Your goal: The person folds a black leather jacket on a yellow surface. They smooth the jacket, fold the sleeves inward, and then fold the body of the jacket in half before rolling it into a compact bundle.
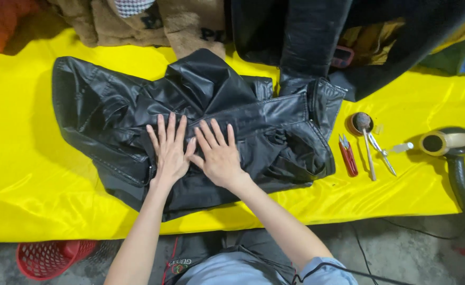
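Nearest the camera, below the table edge, a red mesh basket (48, 258) sits on the grey floor beside the person's pale blue sleeve. On the table (21, 206), covered in bright yellow sheeting, both bare forearms reach forward to a black leather jacket (111, 113) spread flat across the middle. The left hand (170, 153) and the right hand (219, 155) lie side by side on the jacket's lower middle, thumbs almost meeting, palms down, fingers (170, 129) spread wide and holding nothing. The work looks like smoothing the leather flat; it would go best with even pressure from the palms, pushing creases outward from the middle toward the sleeves rather than bunching them under the fingertips, since the leather is stiff and folds sharply. The jacket lies directly beneath both hands, its collar and rumpled upper folds just beyond the fingertips, one sleeve running off to the left and a bunched pocket area to the right. Farther right, apart from the jacket, lie red-handled snips (348, 156), a small round tin with a brush (360, 124), metal tweezers (383, 154) and a tan and black hair dryer (453, 150). Along the far edge sit burlap sacks (137, 21) and dark garments (317, 37).
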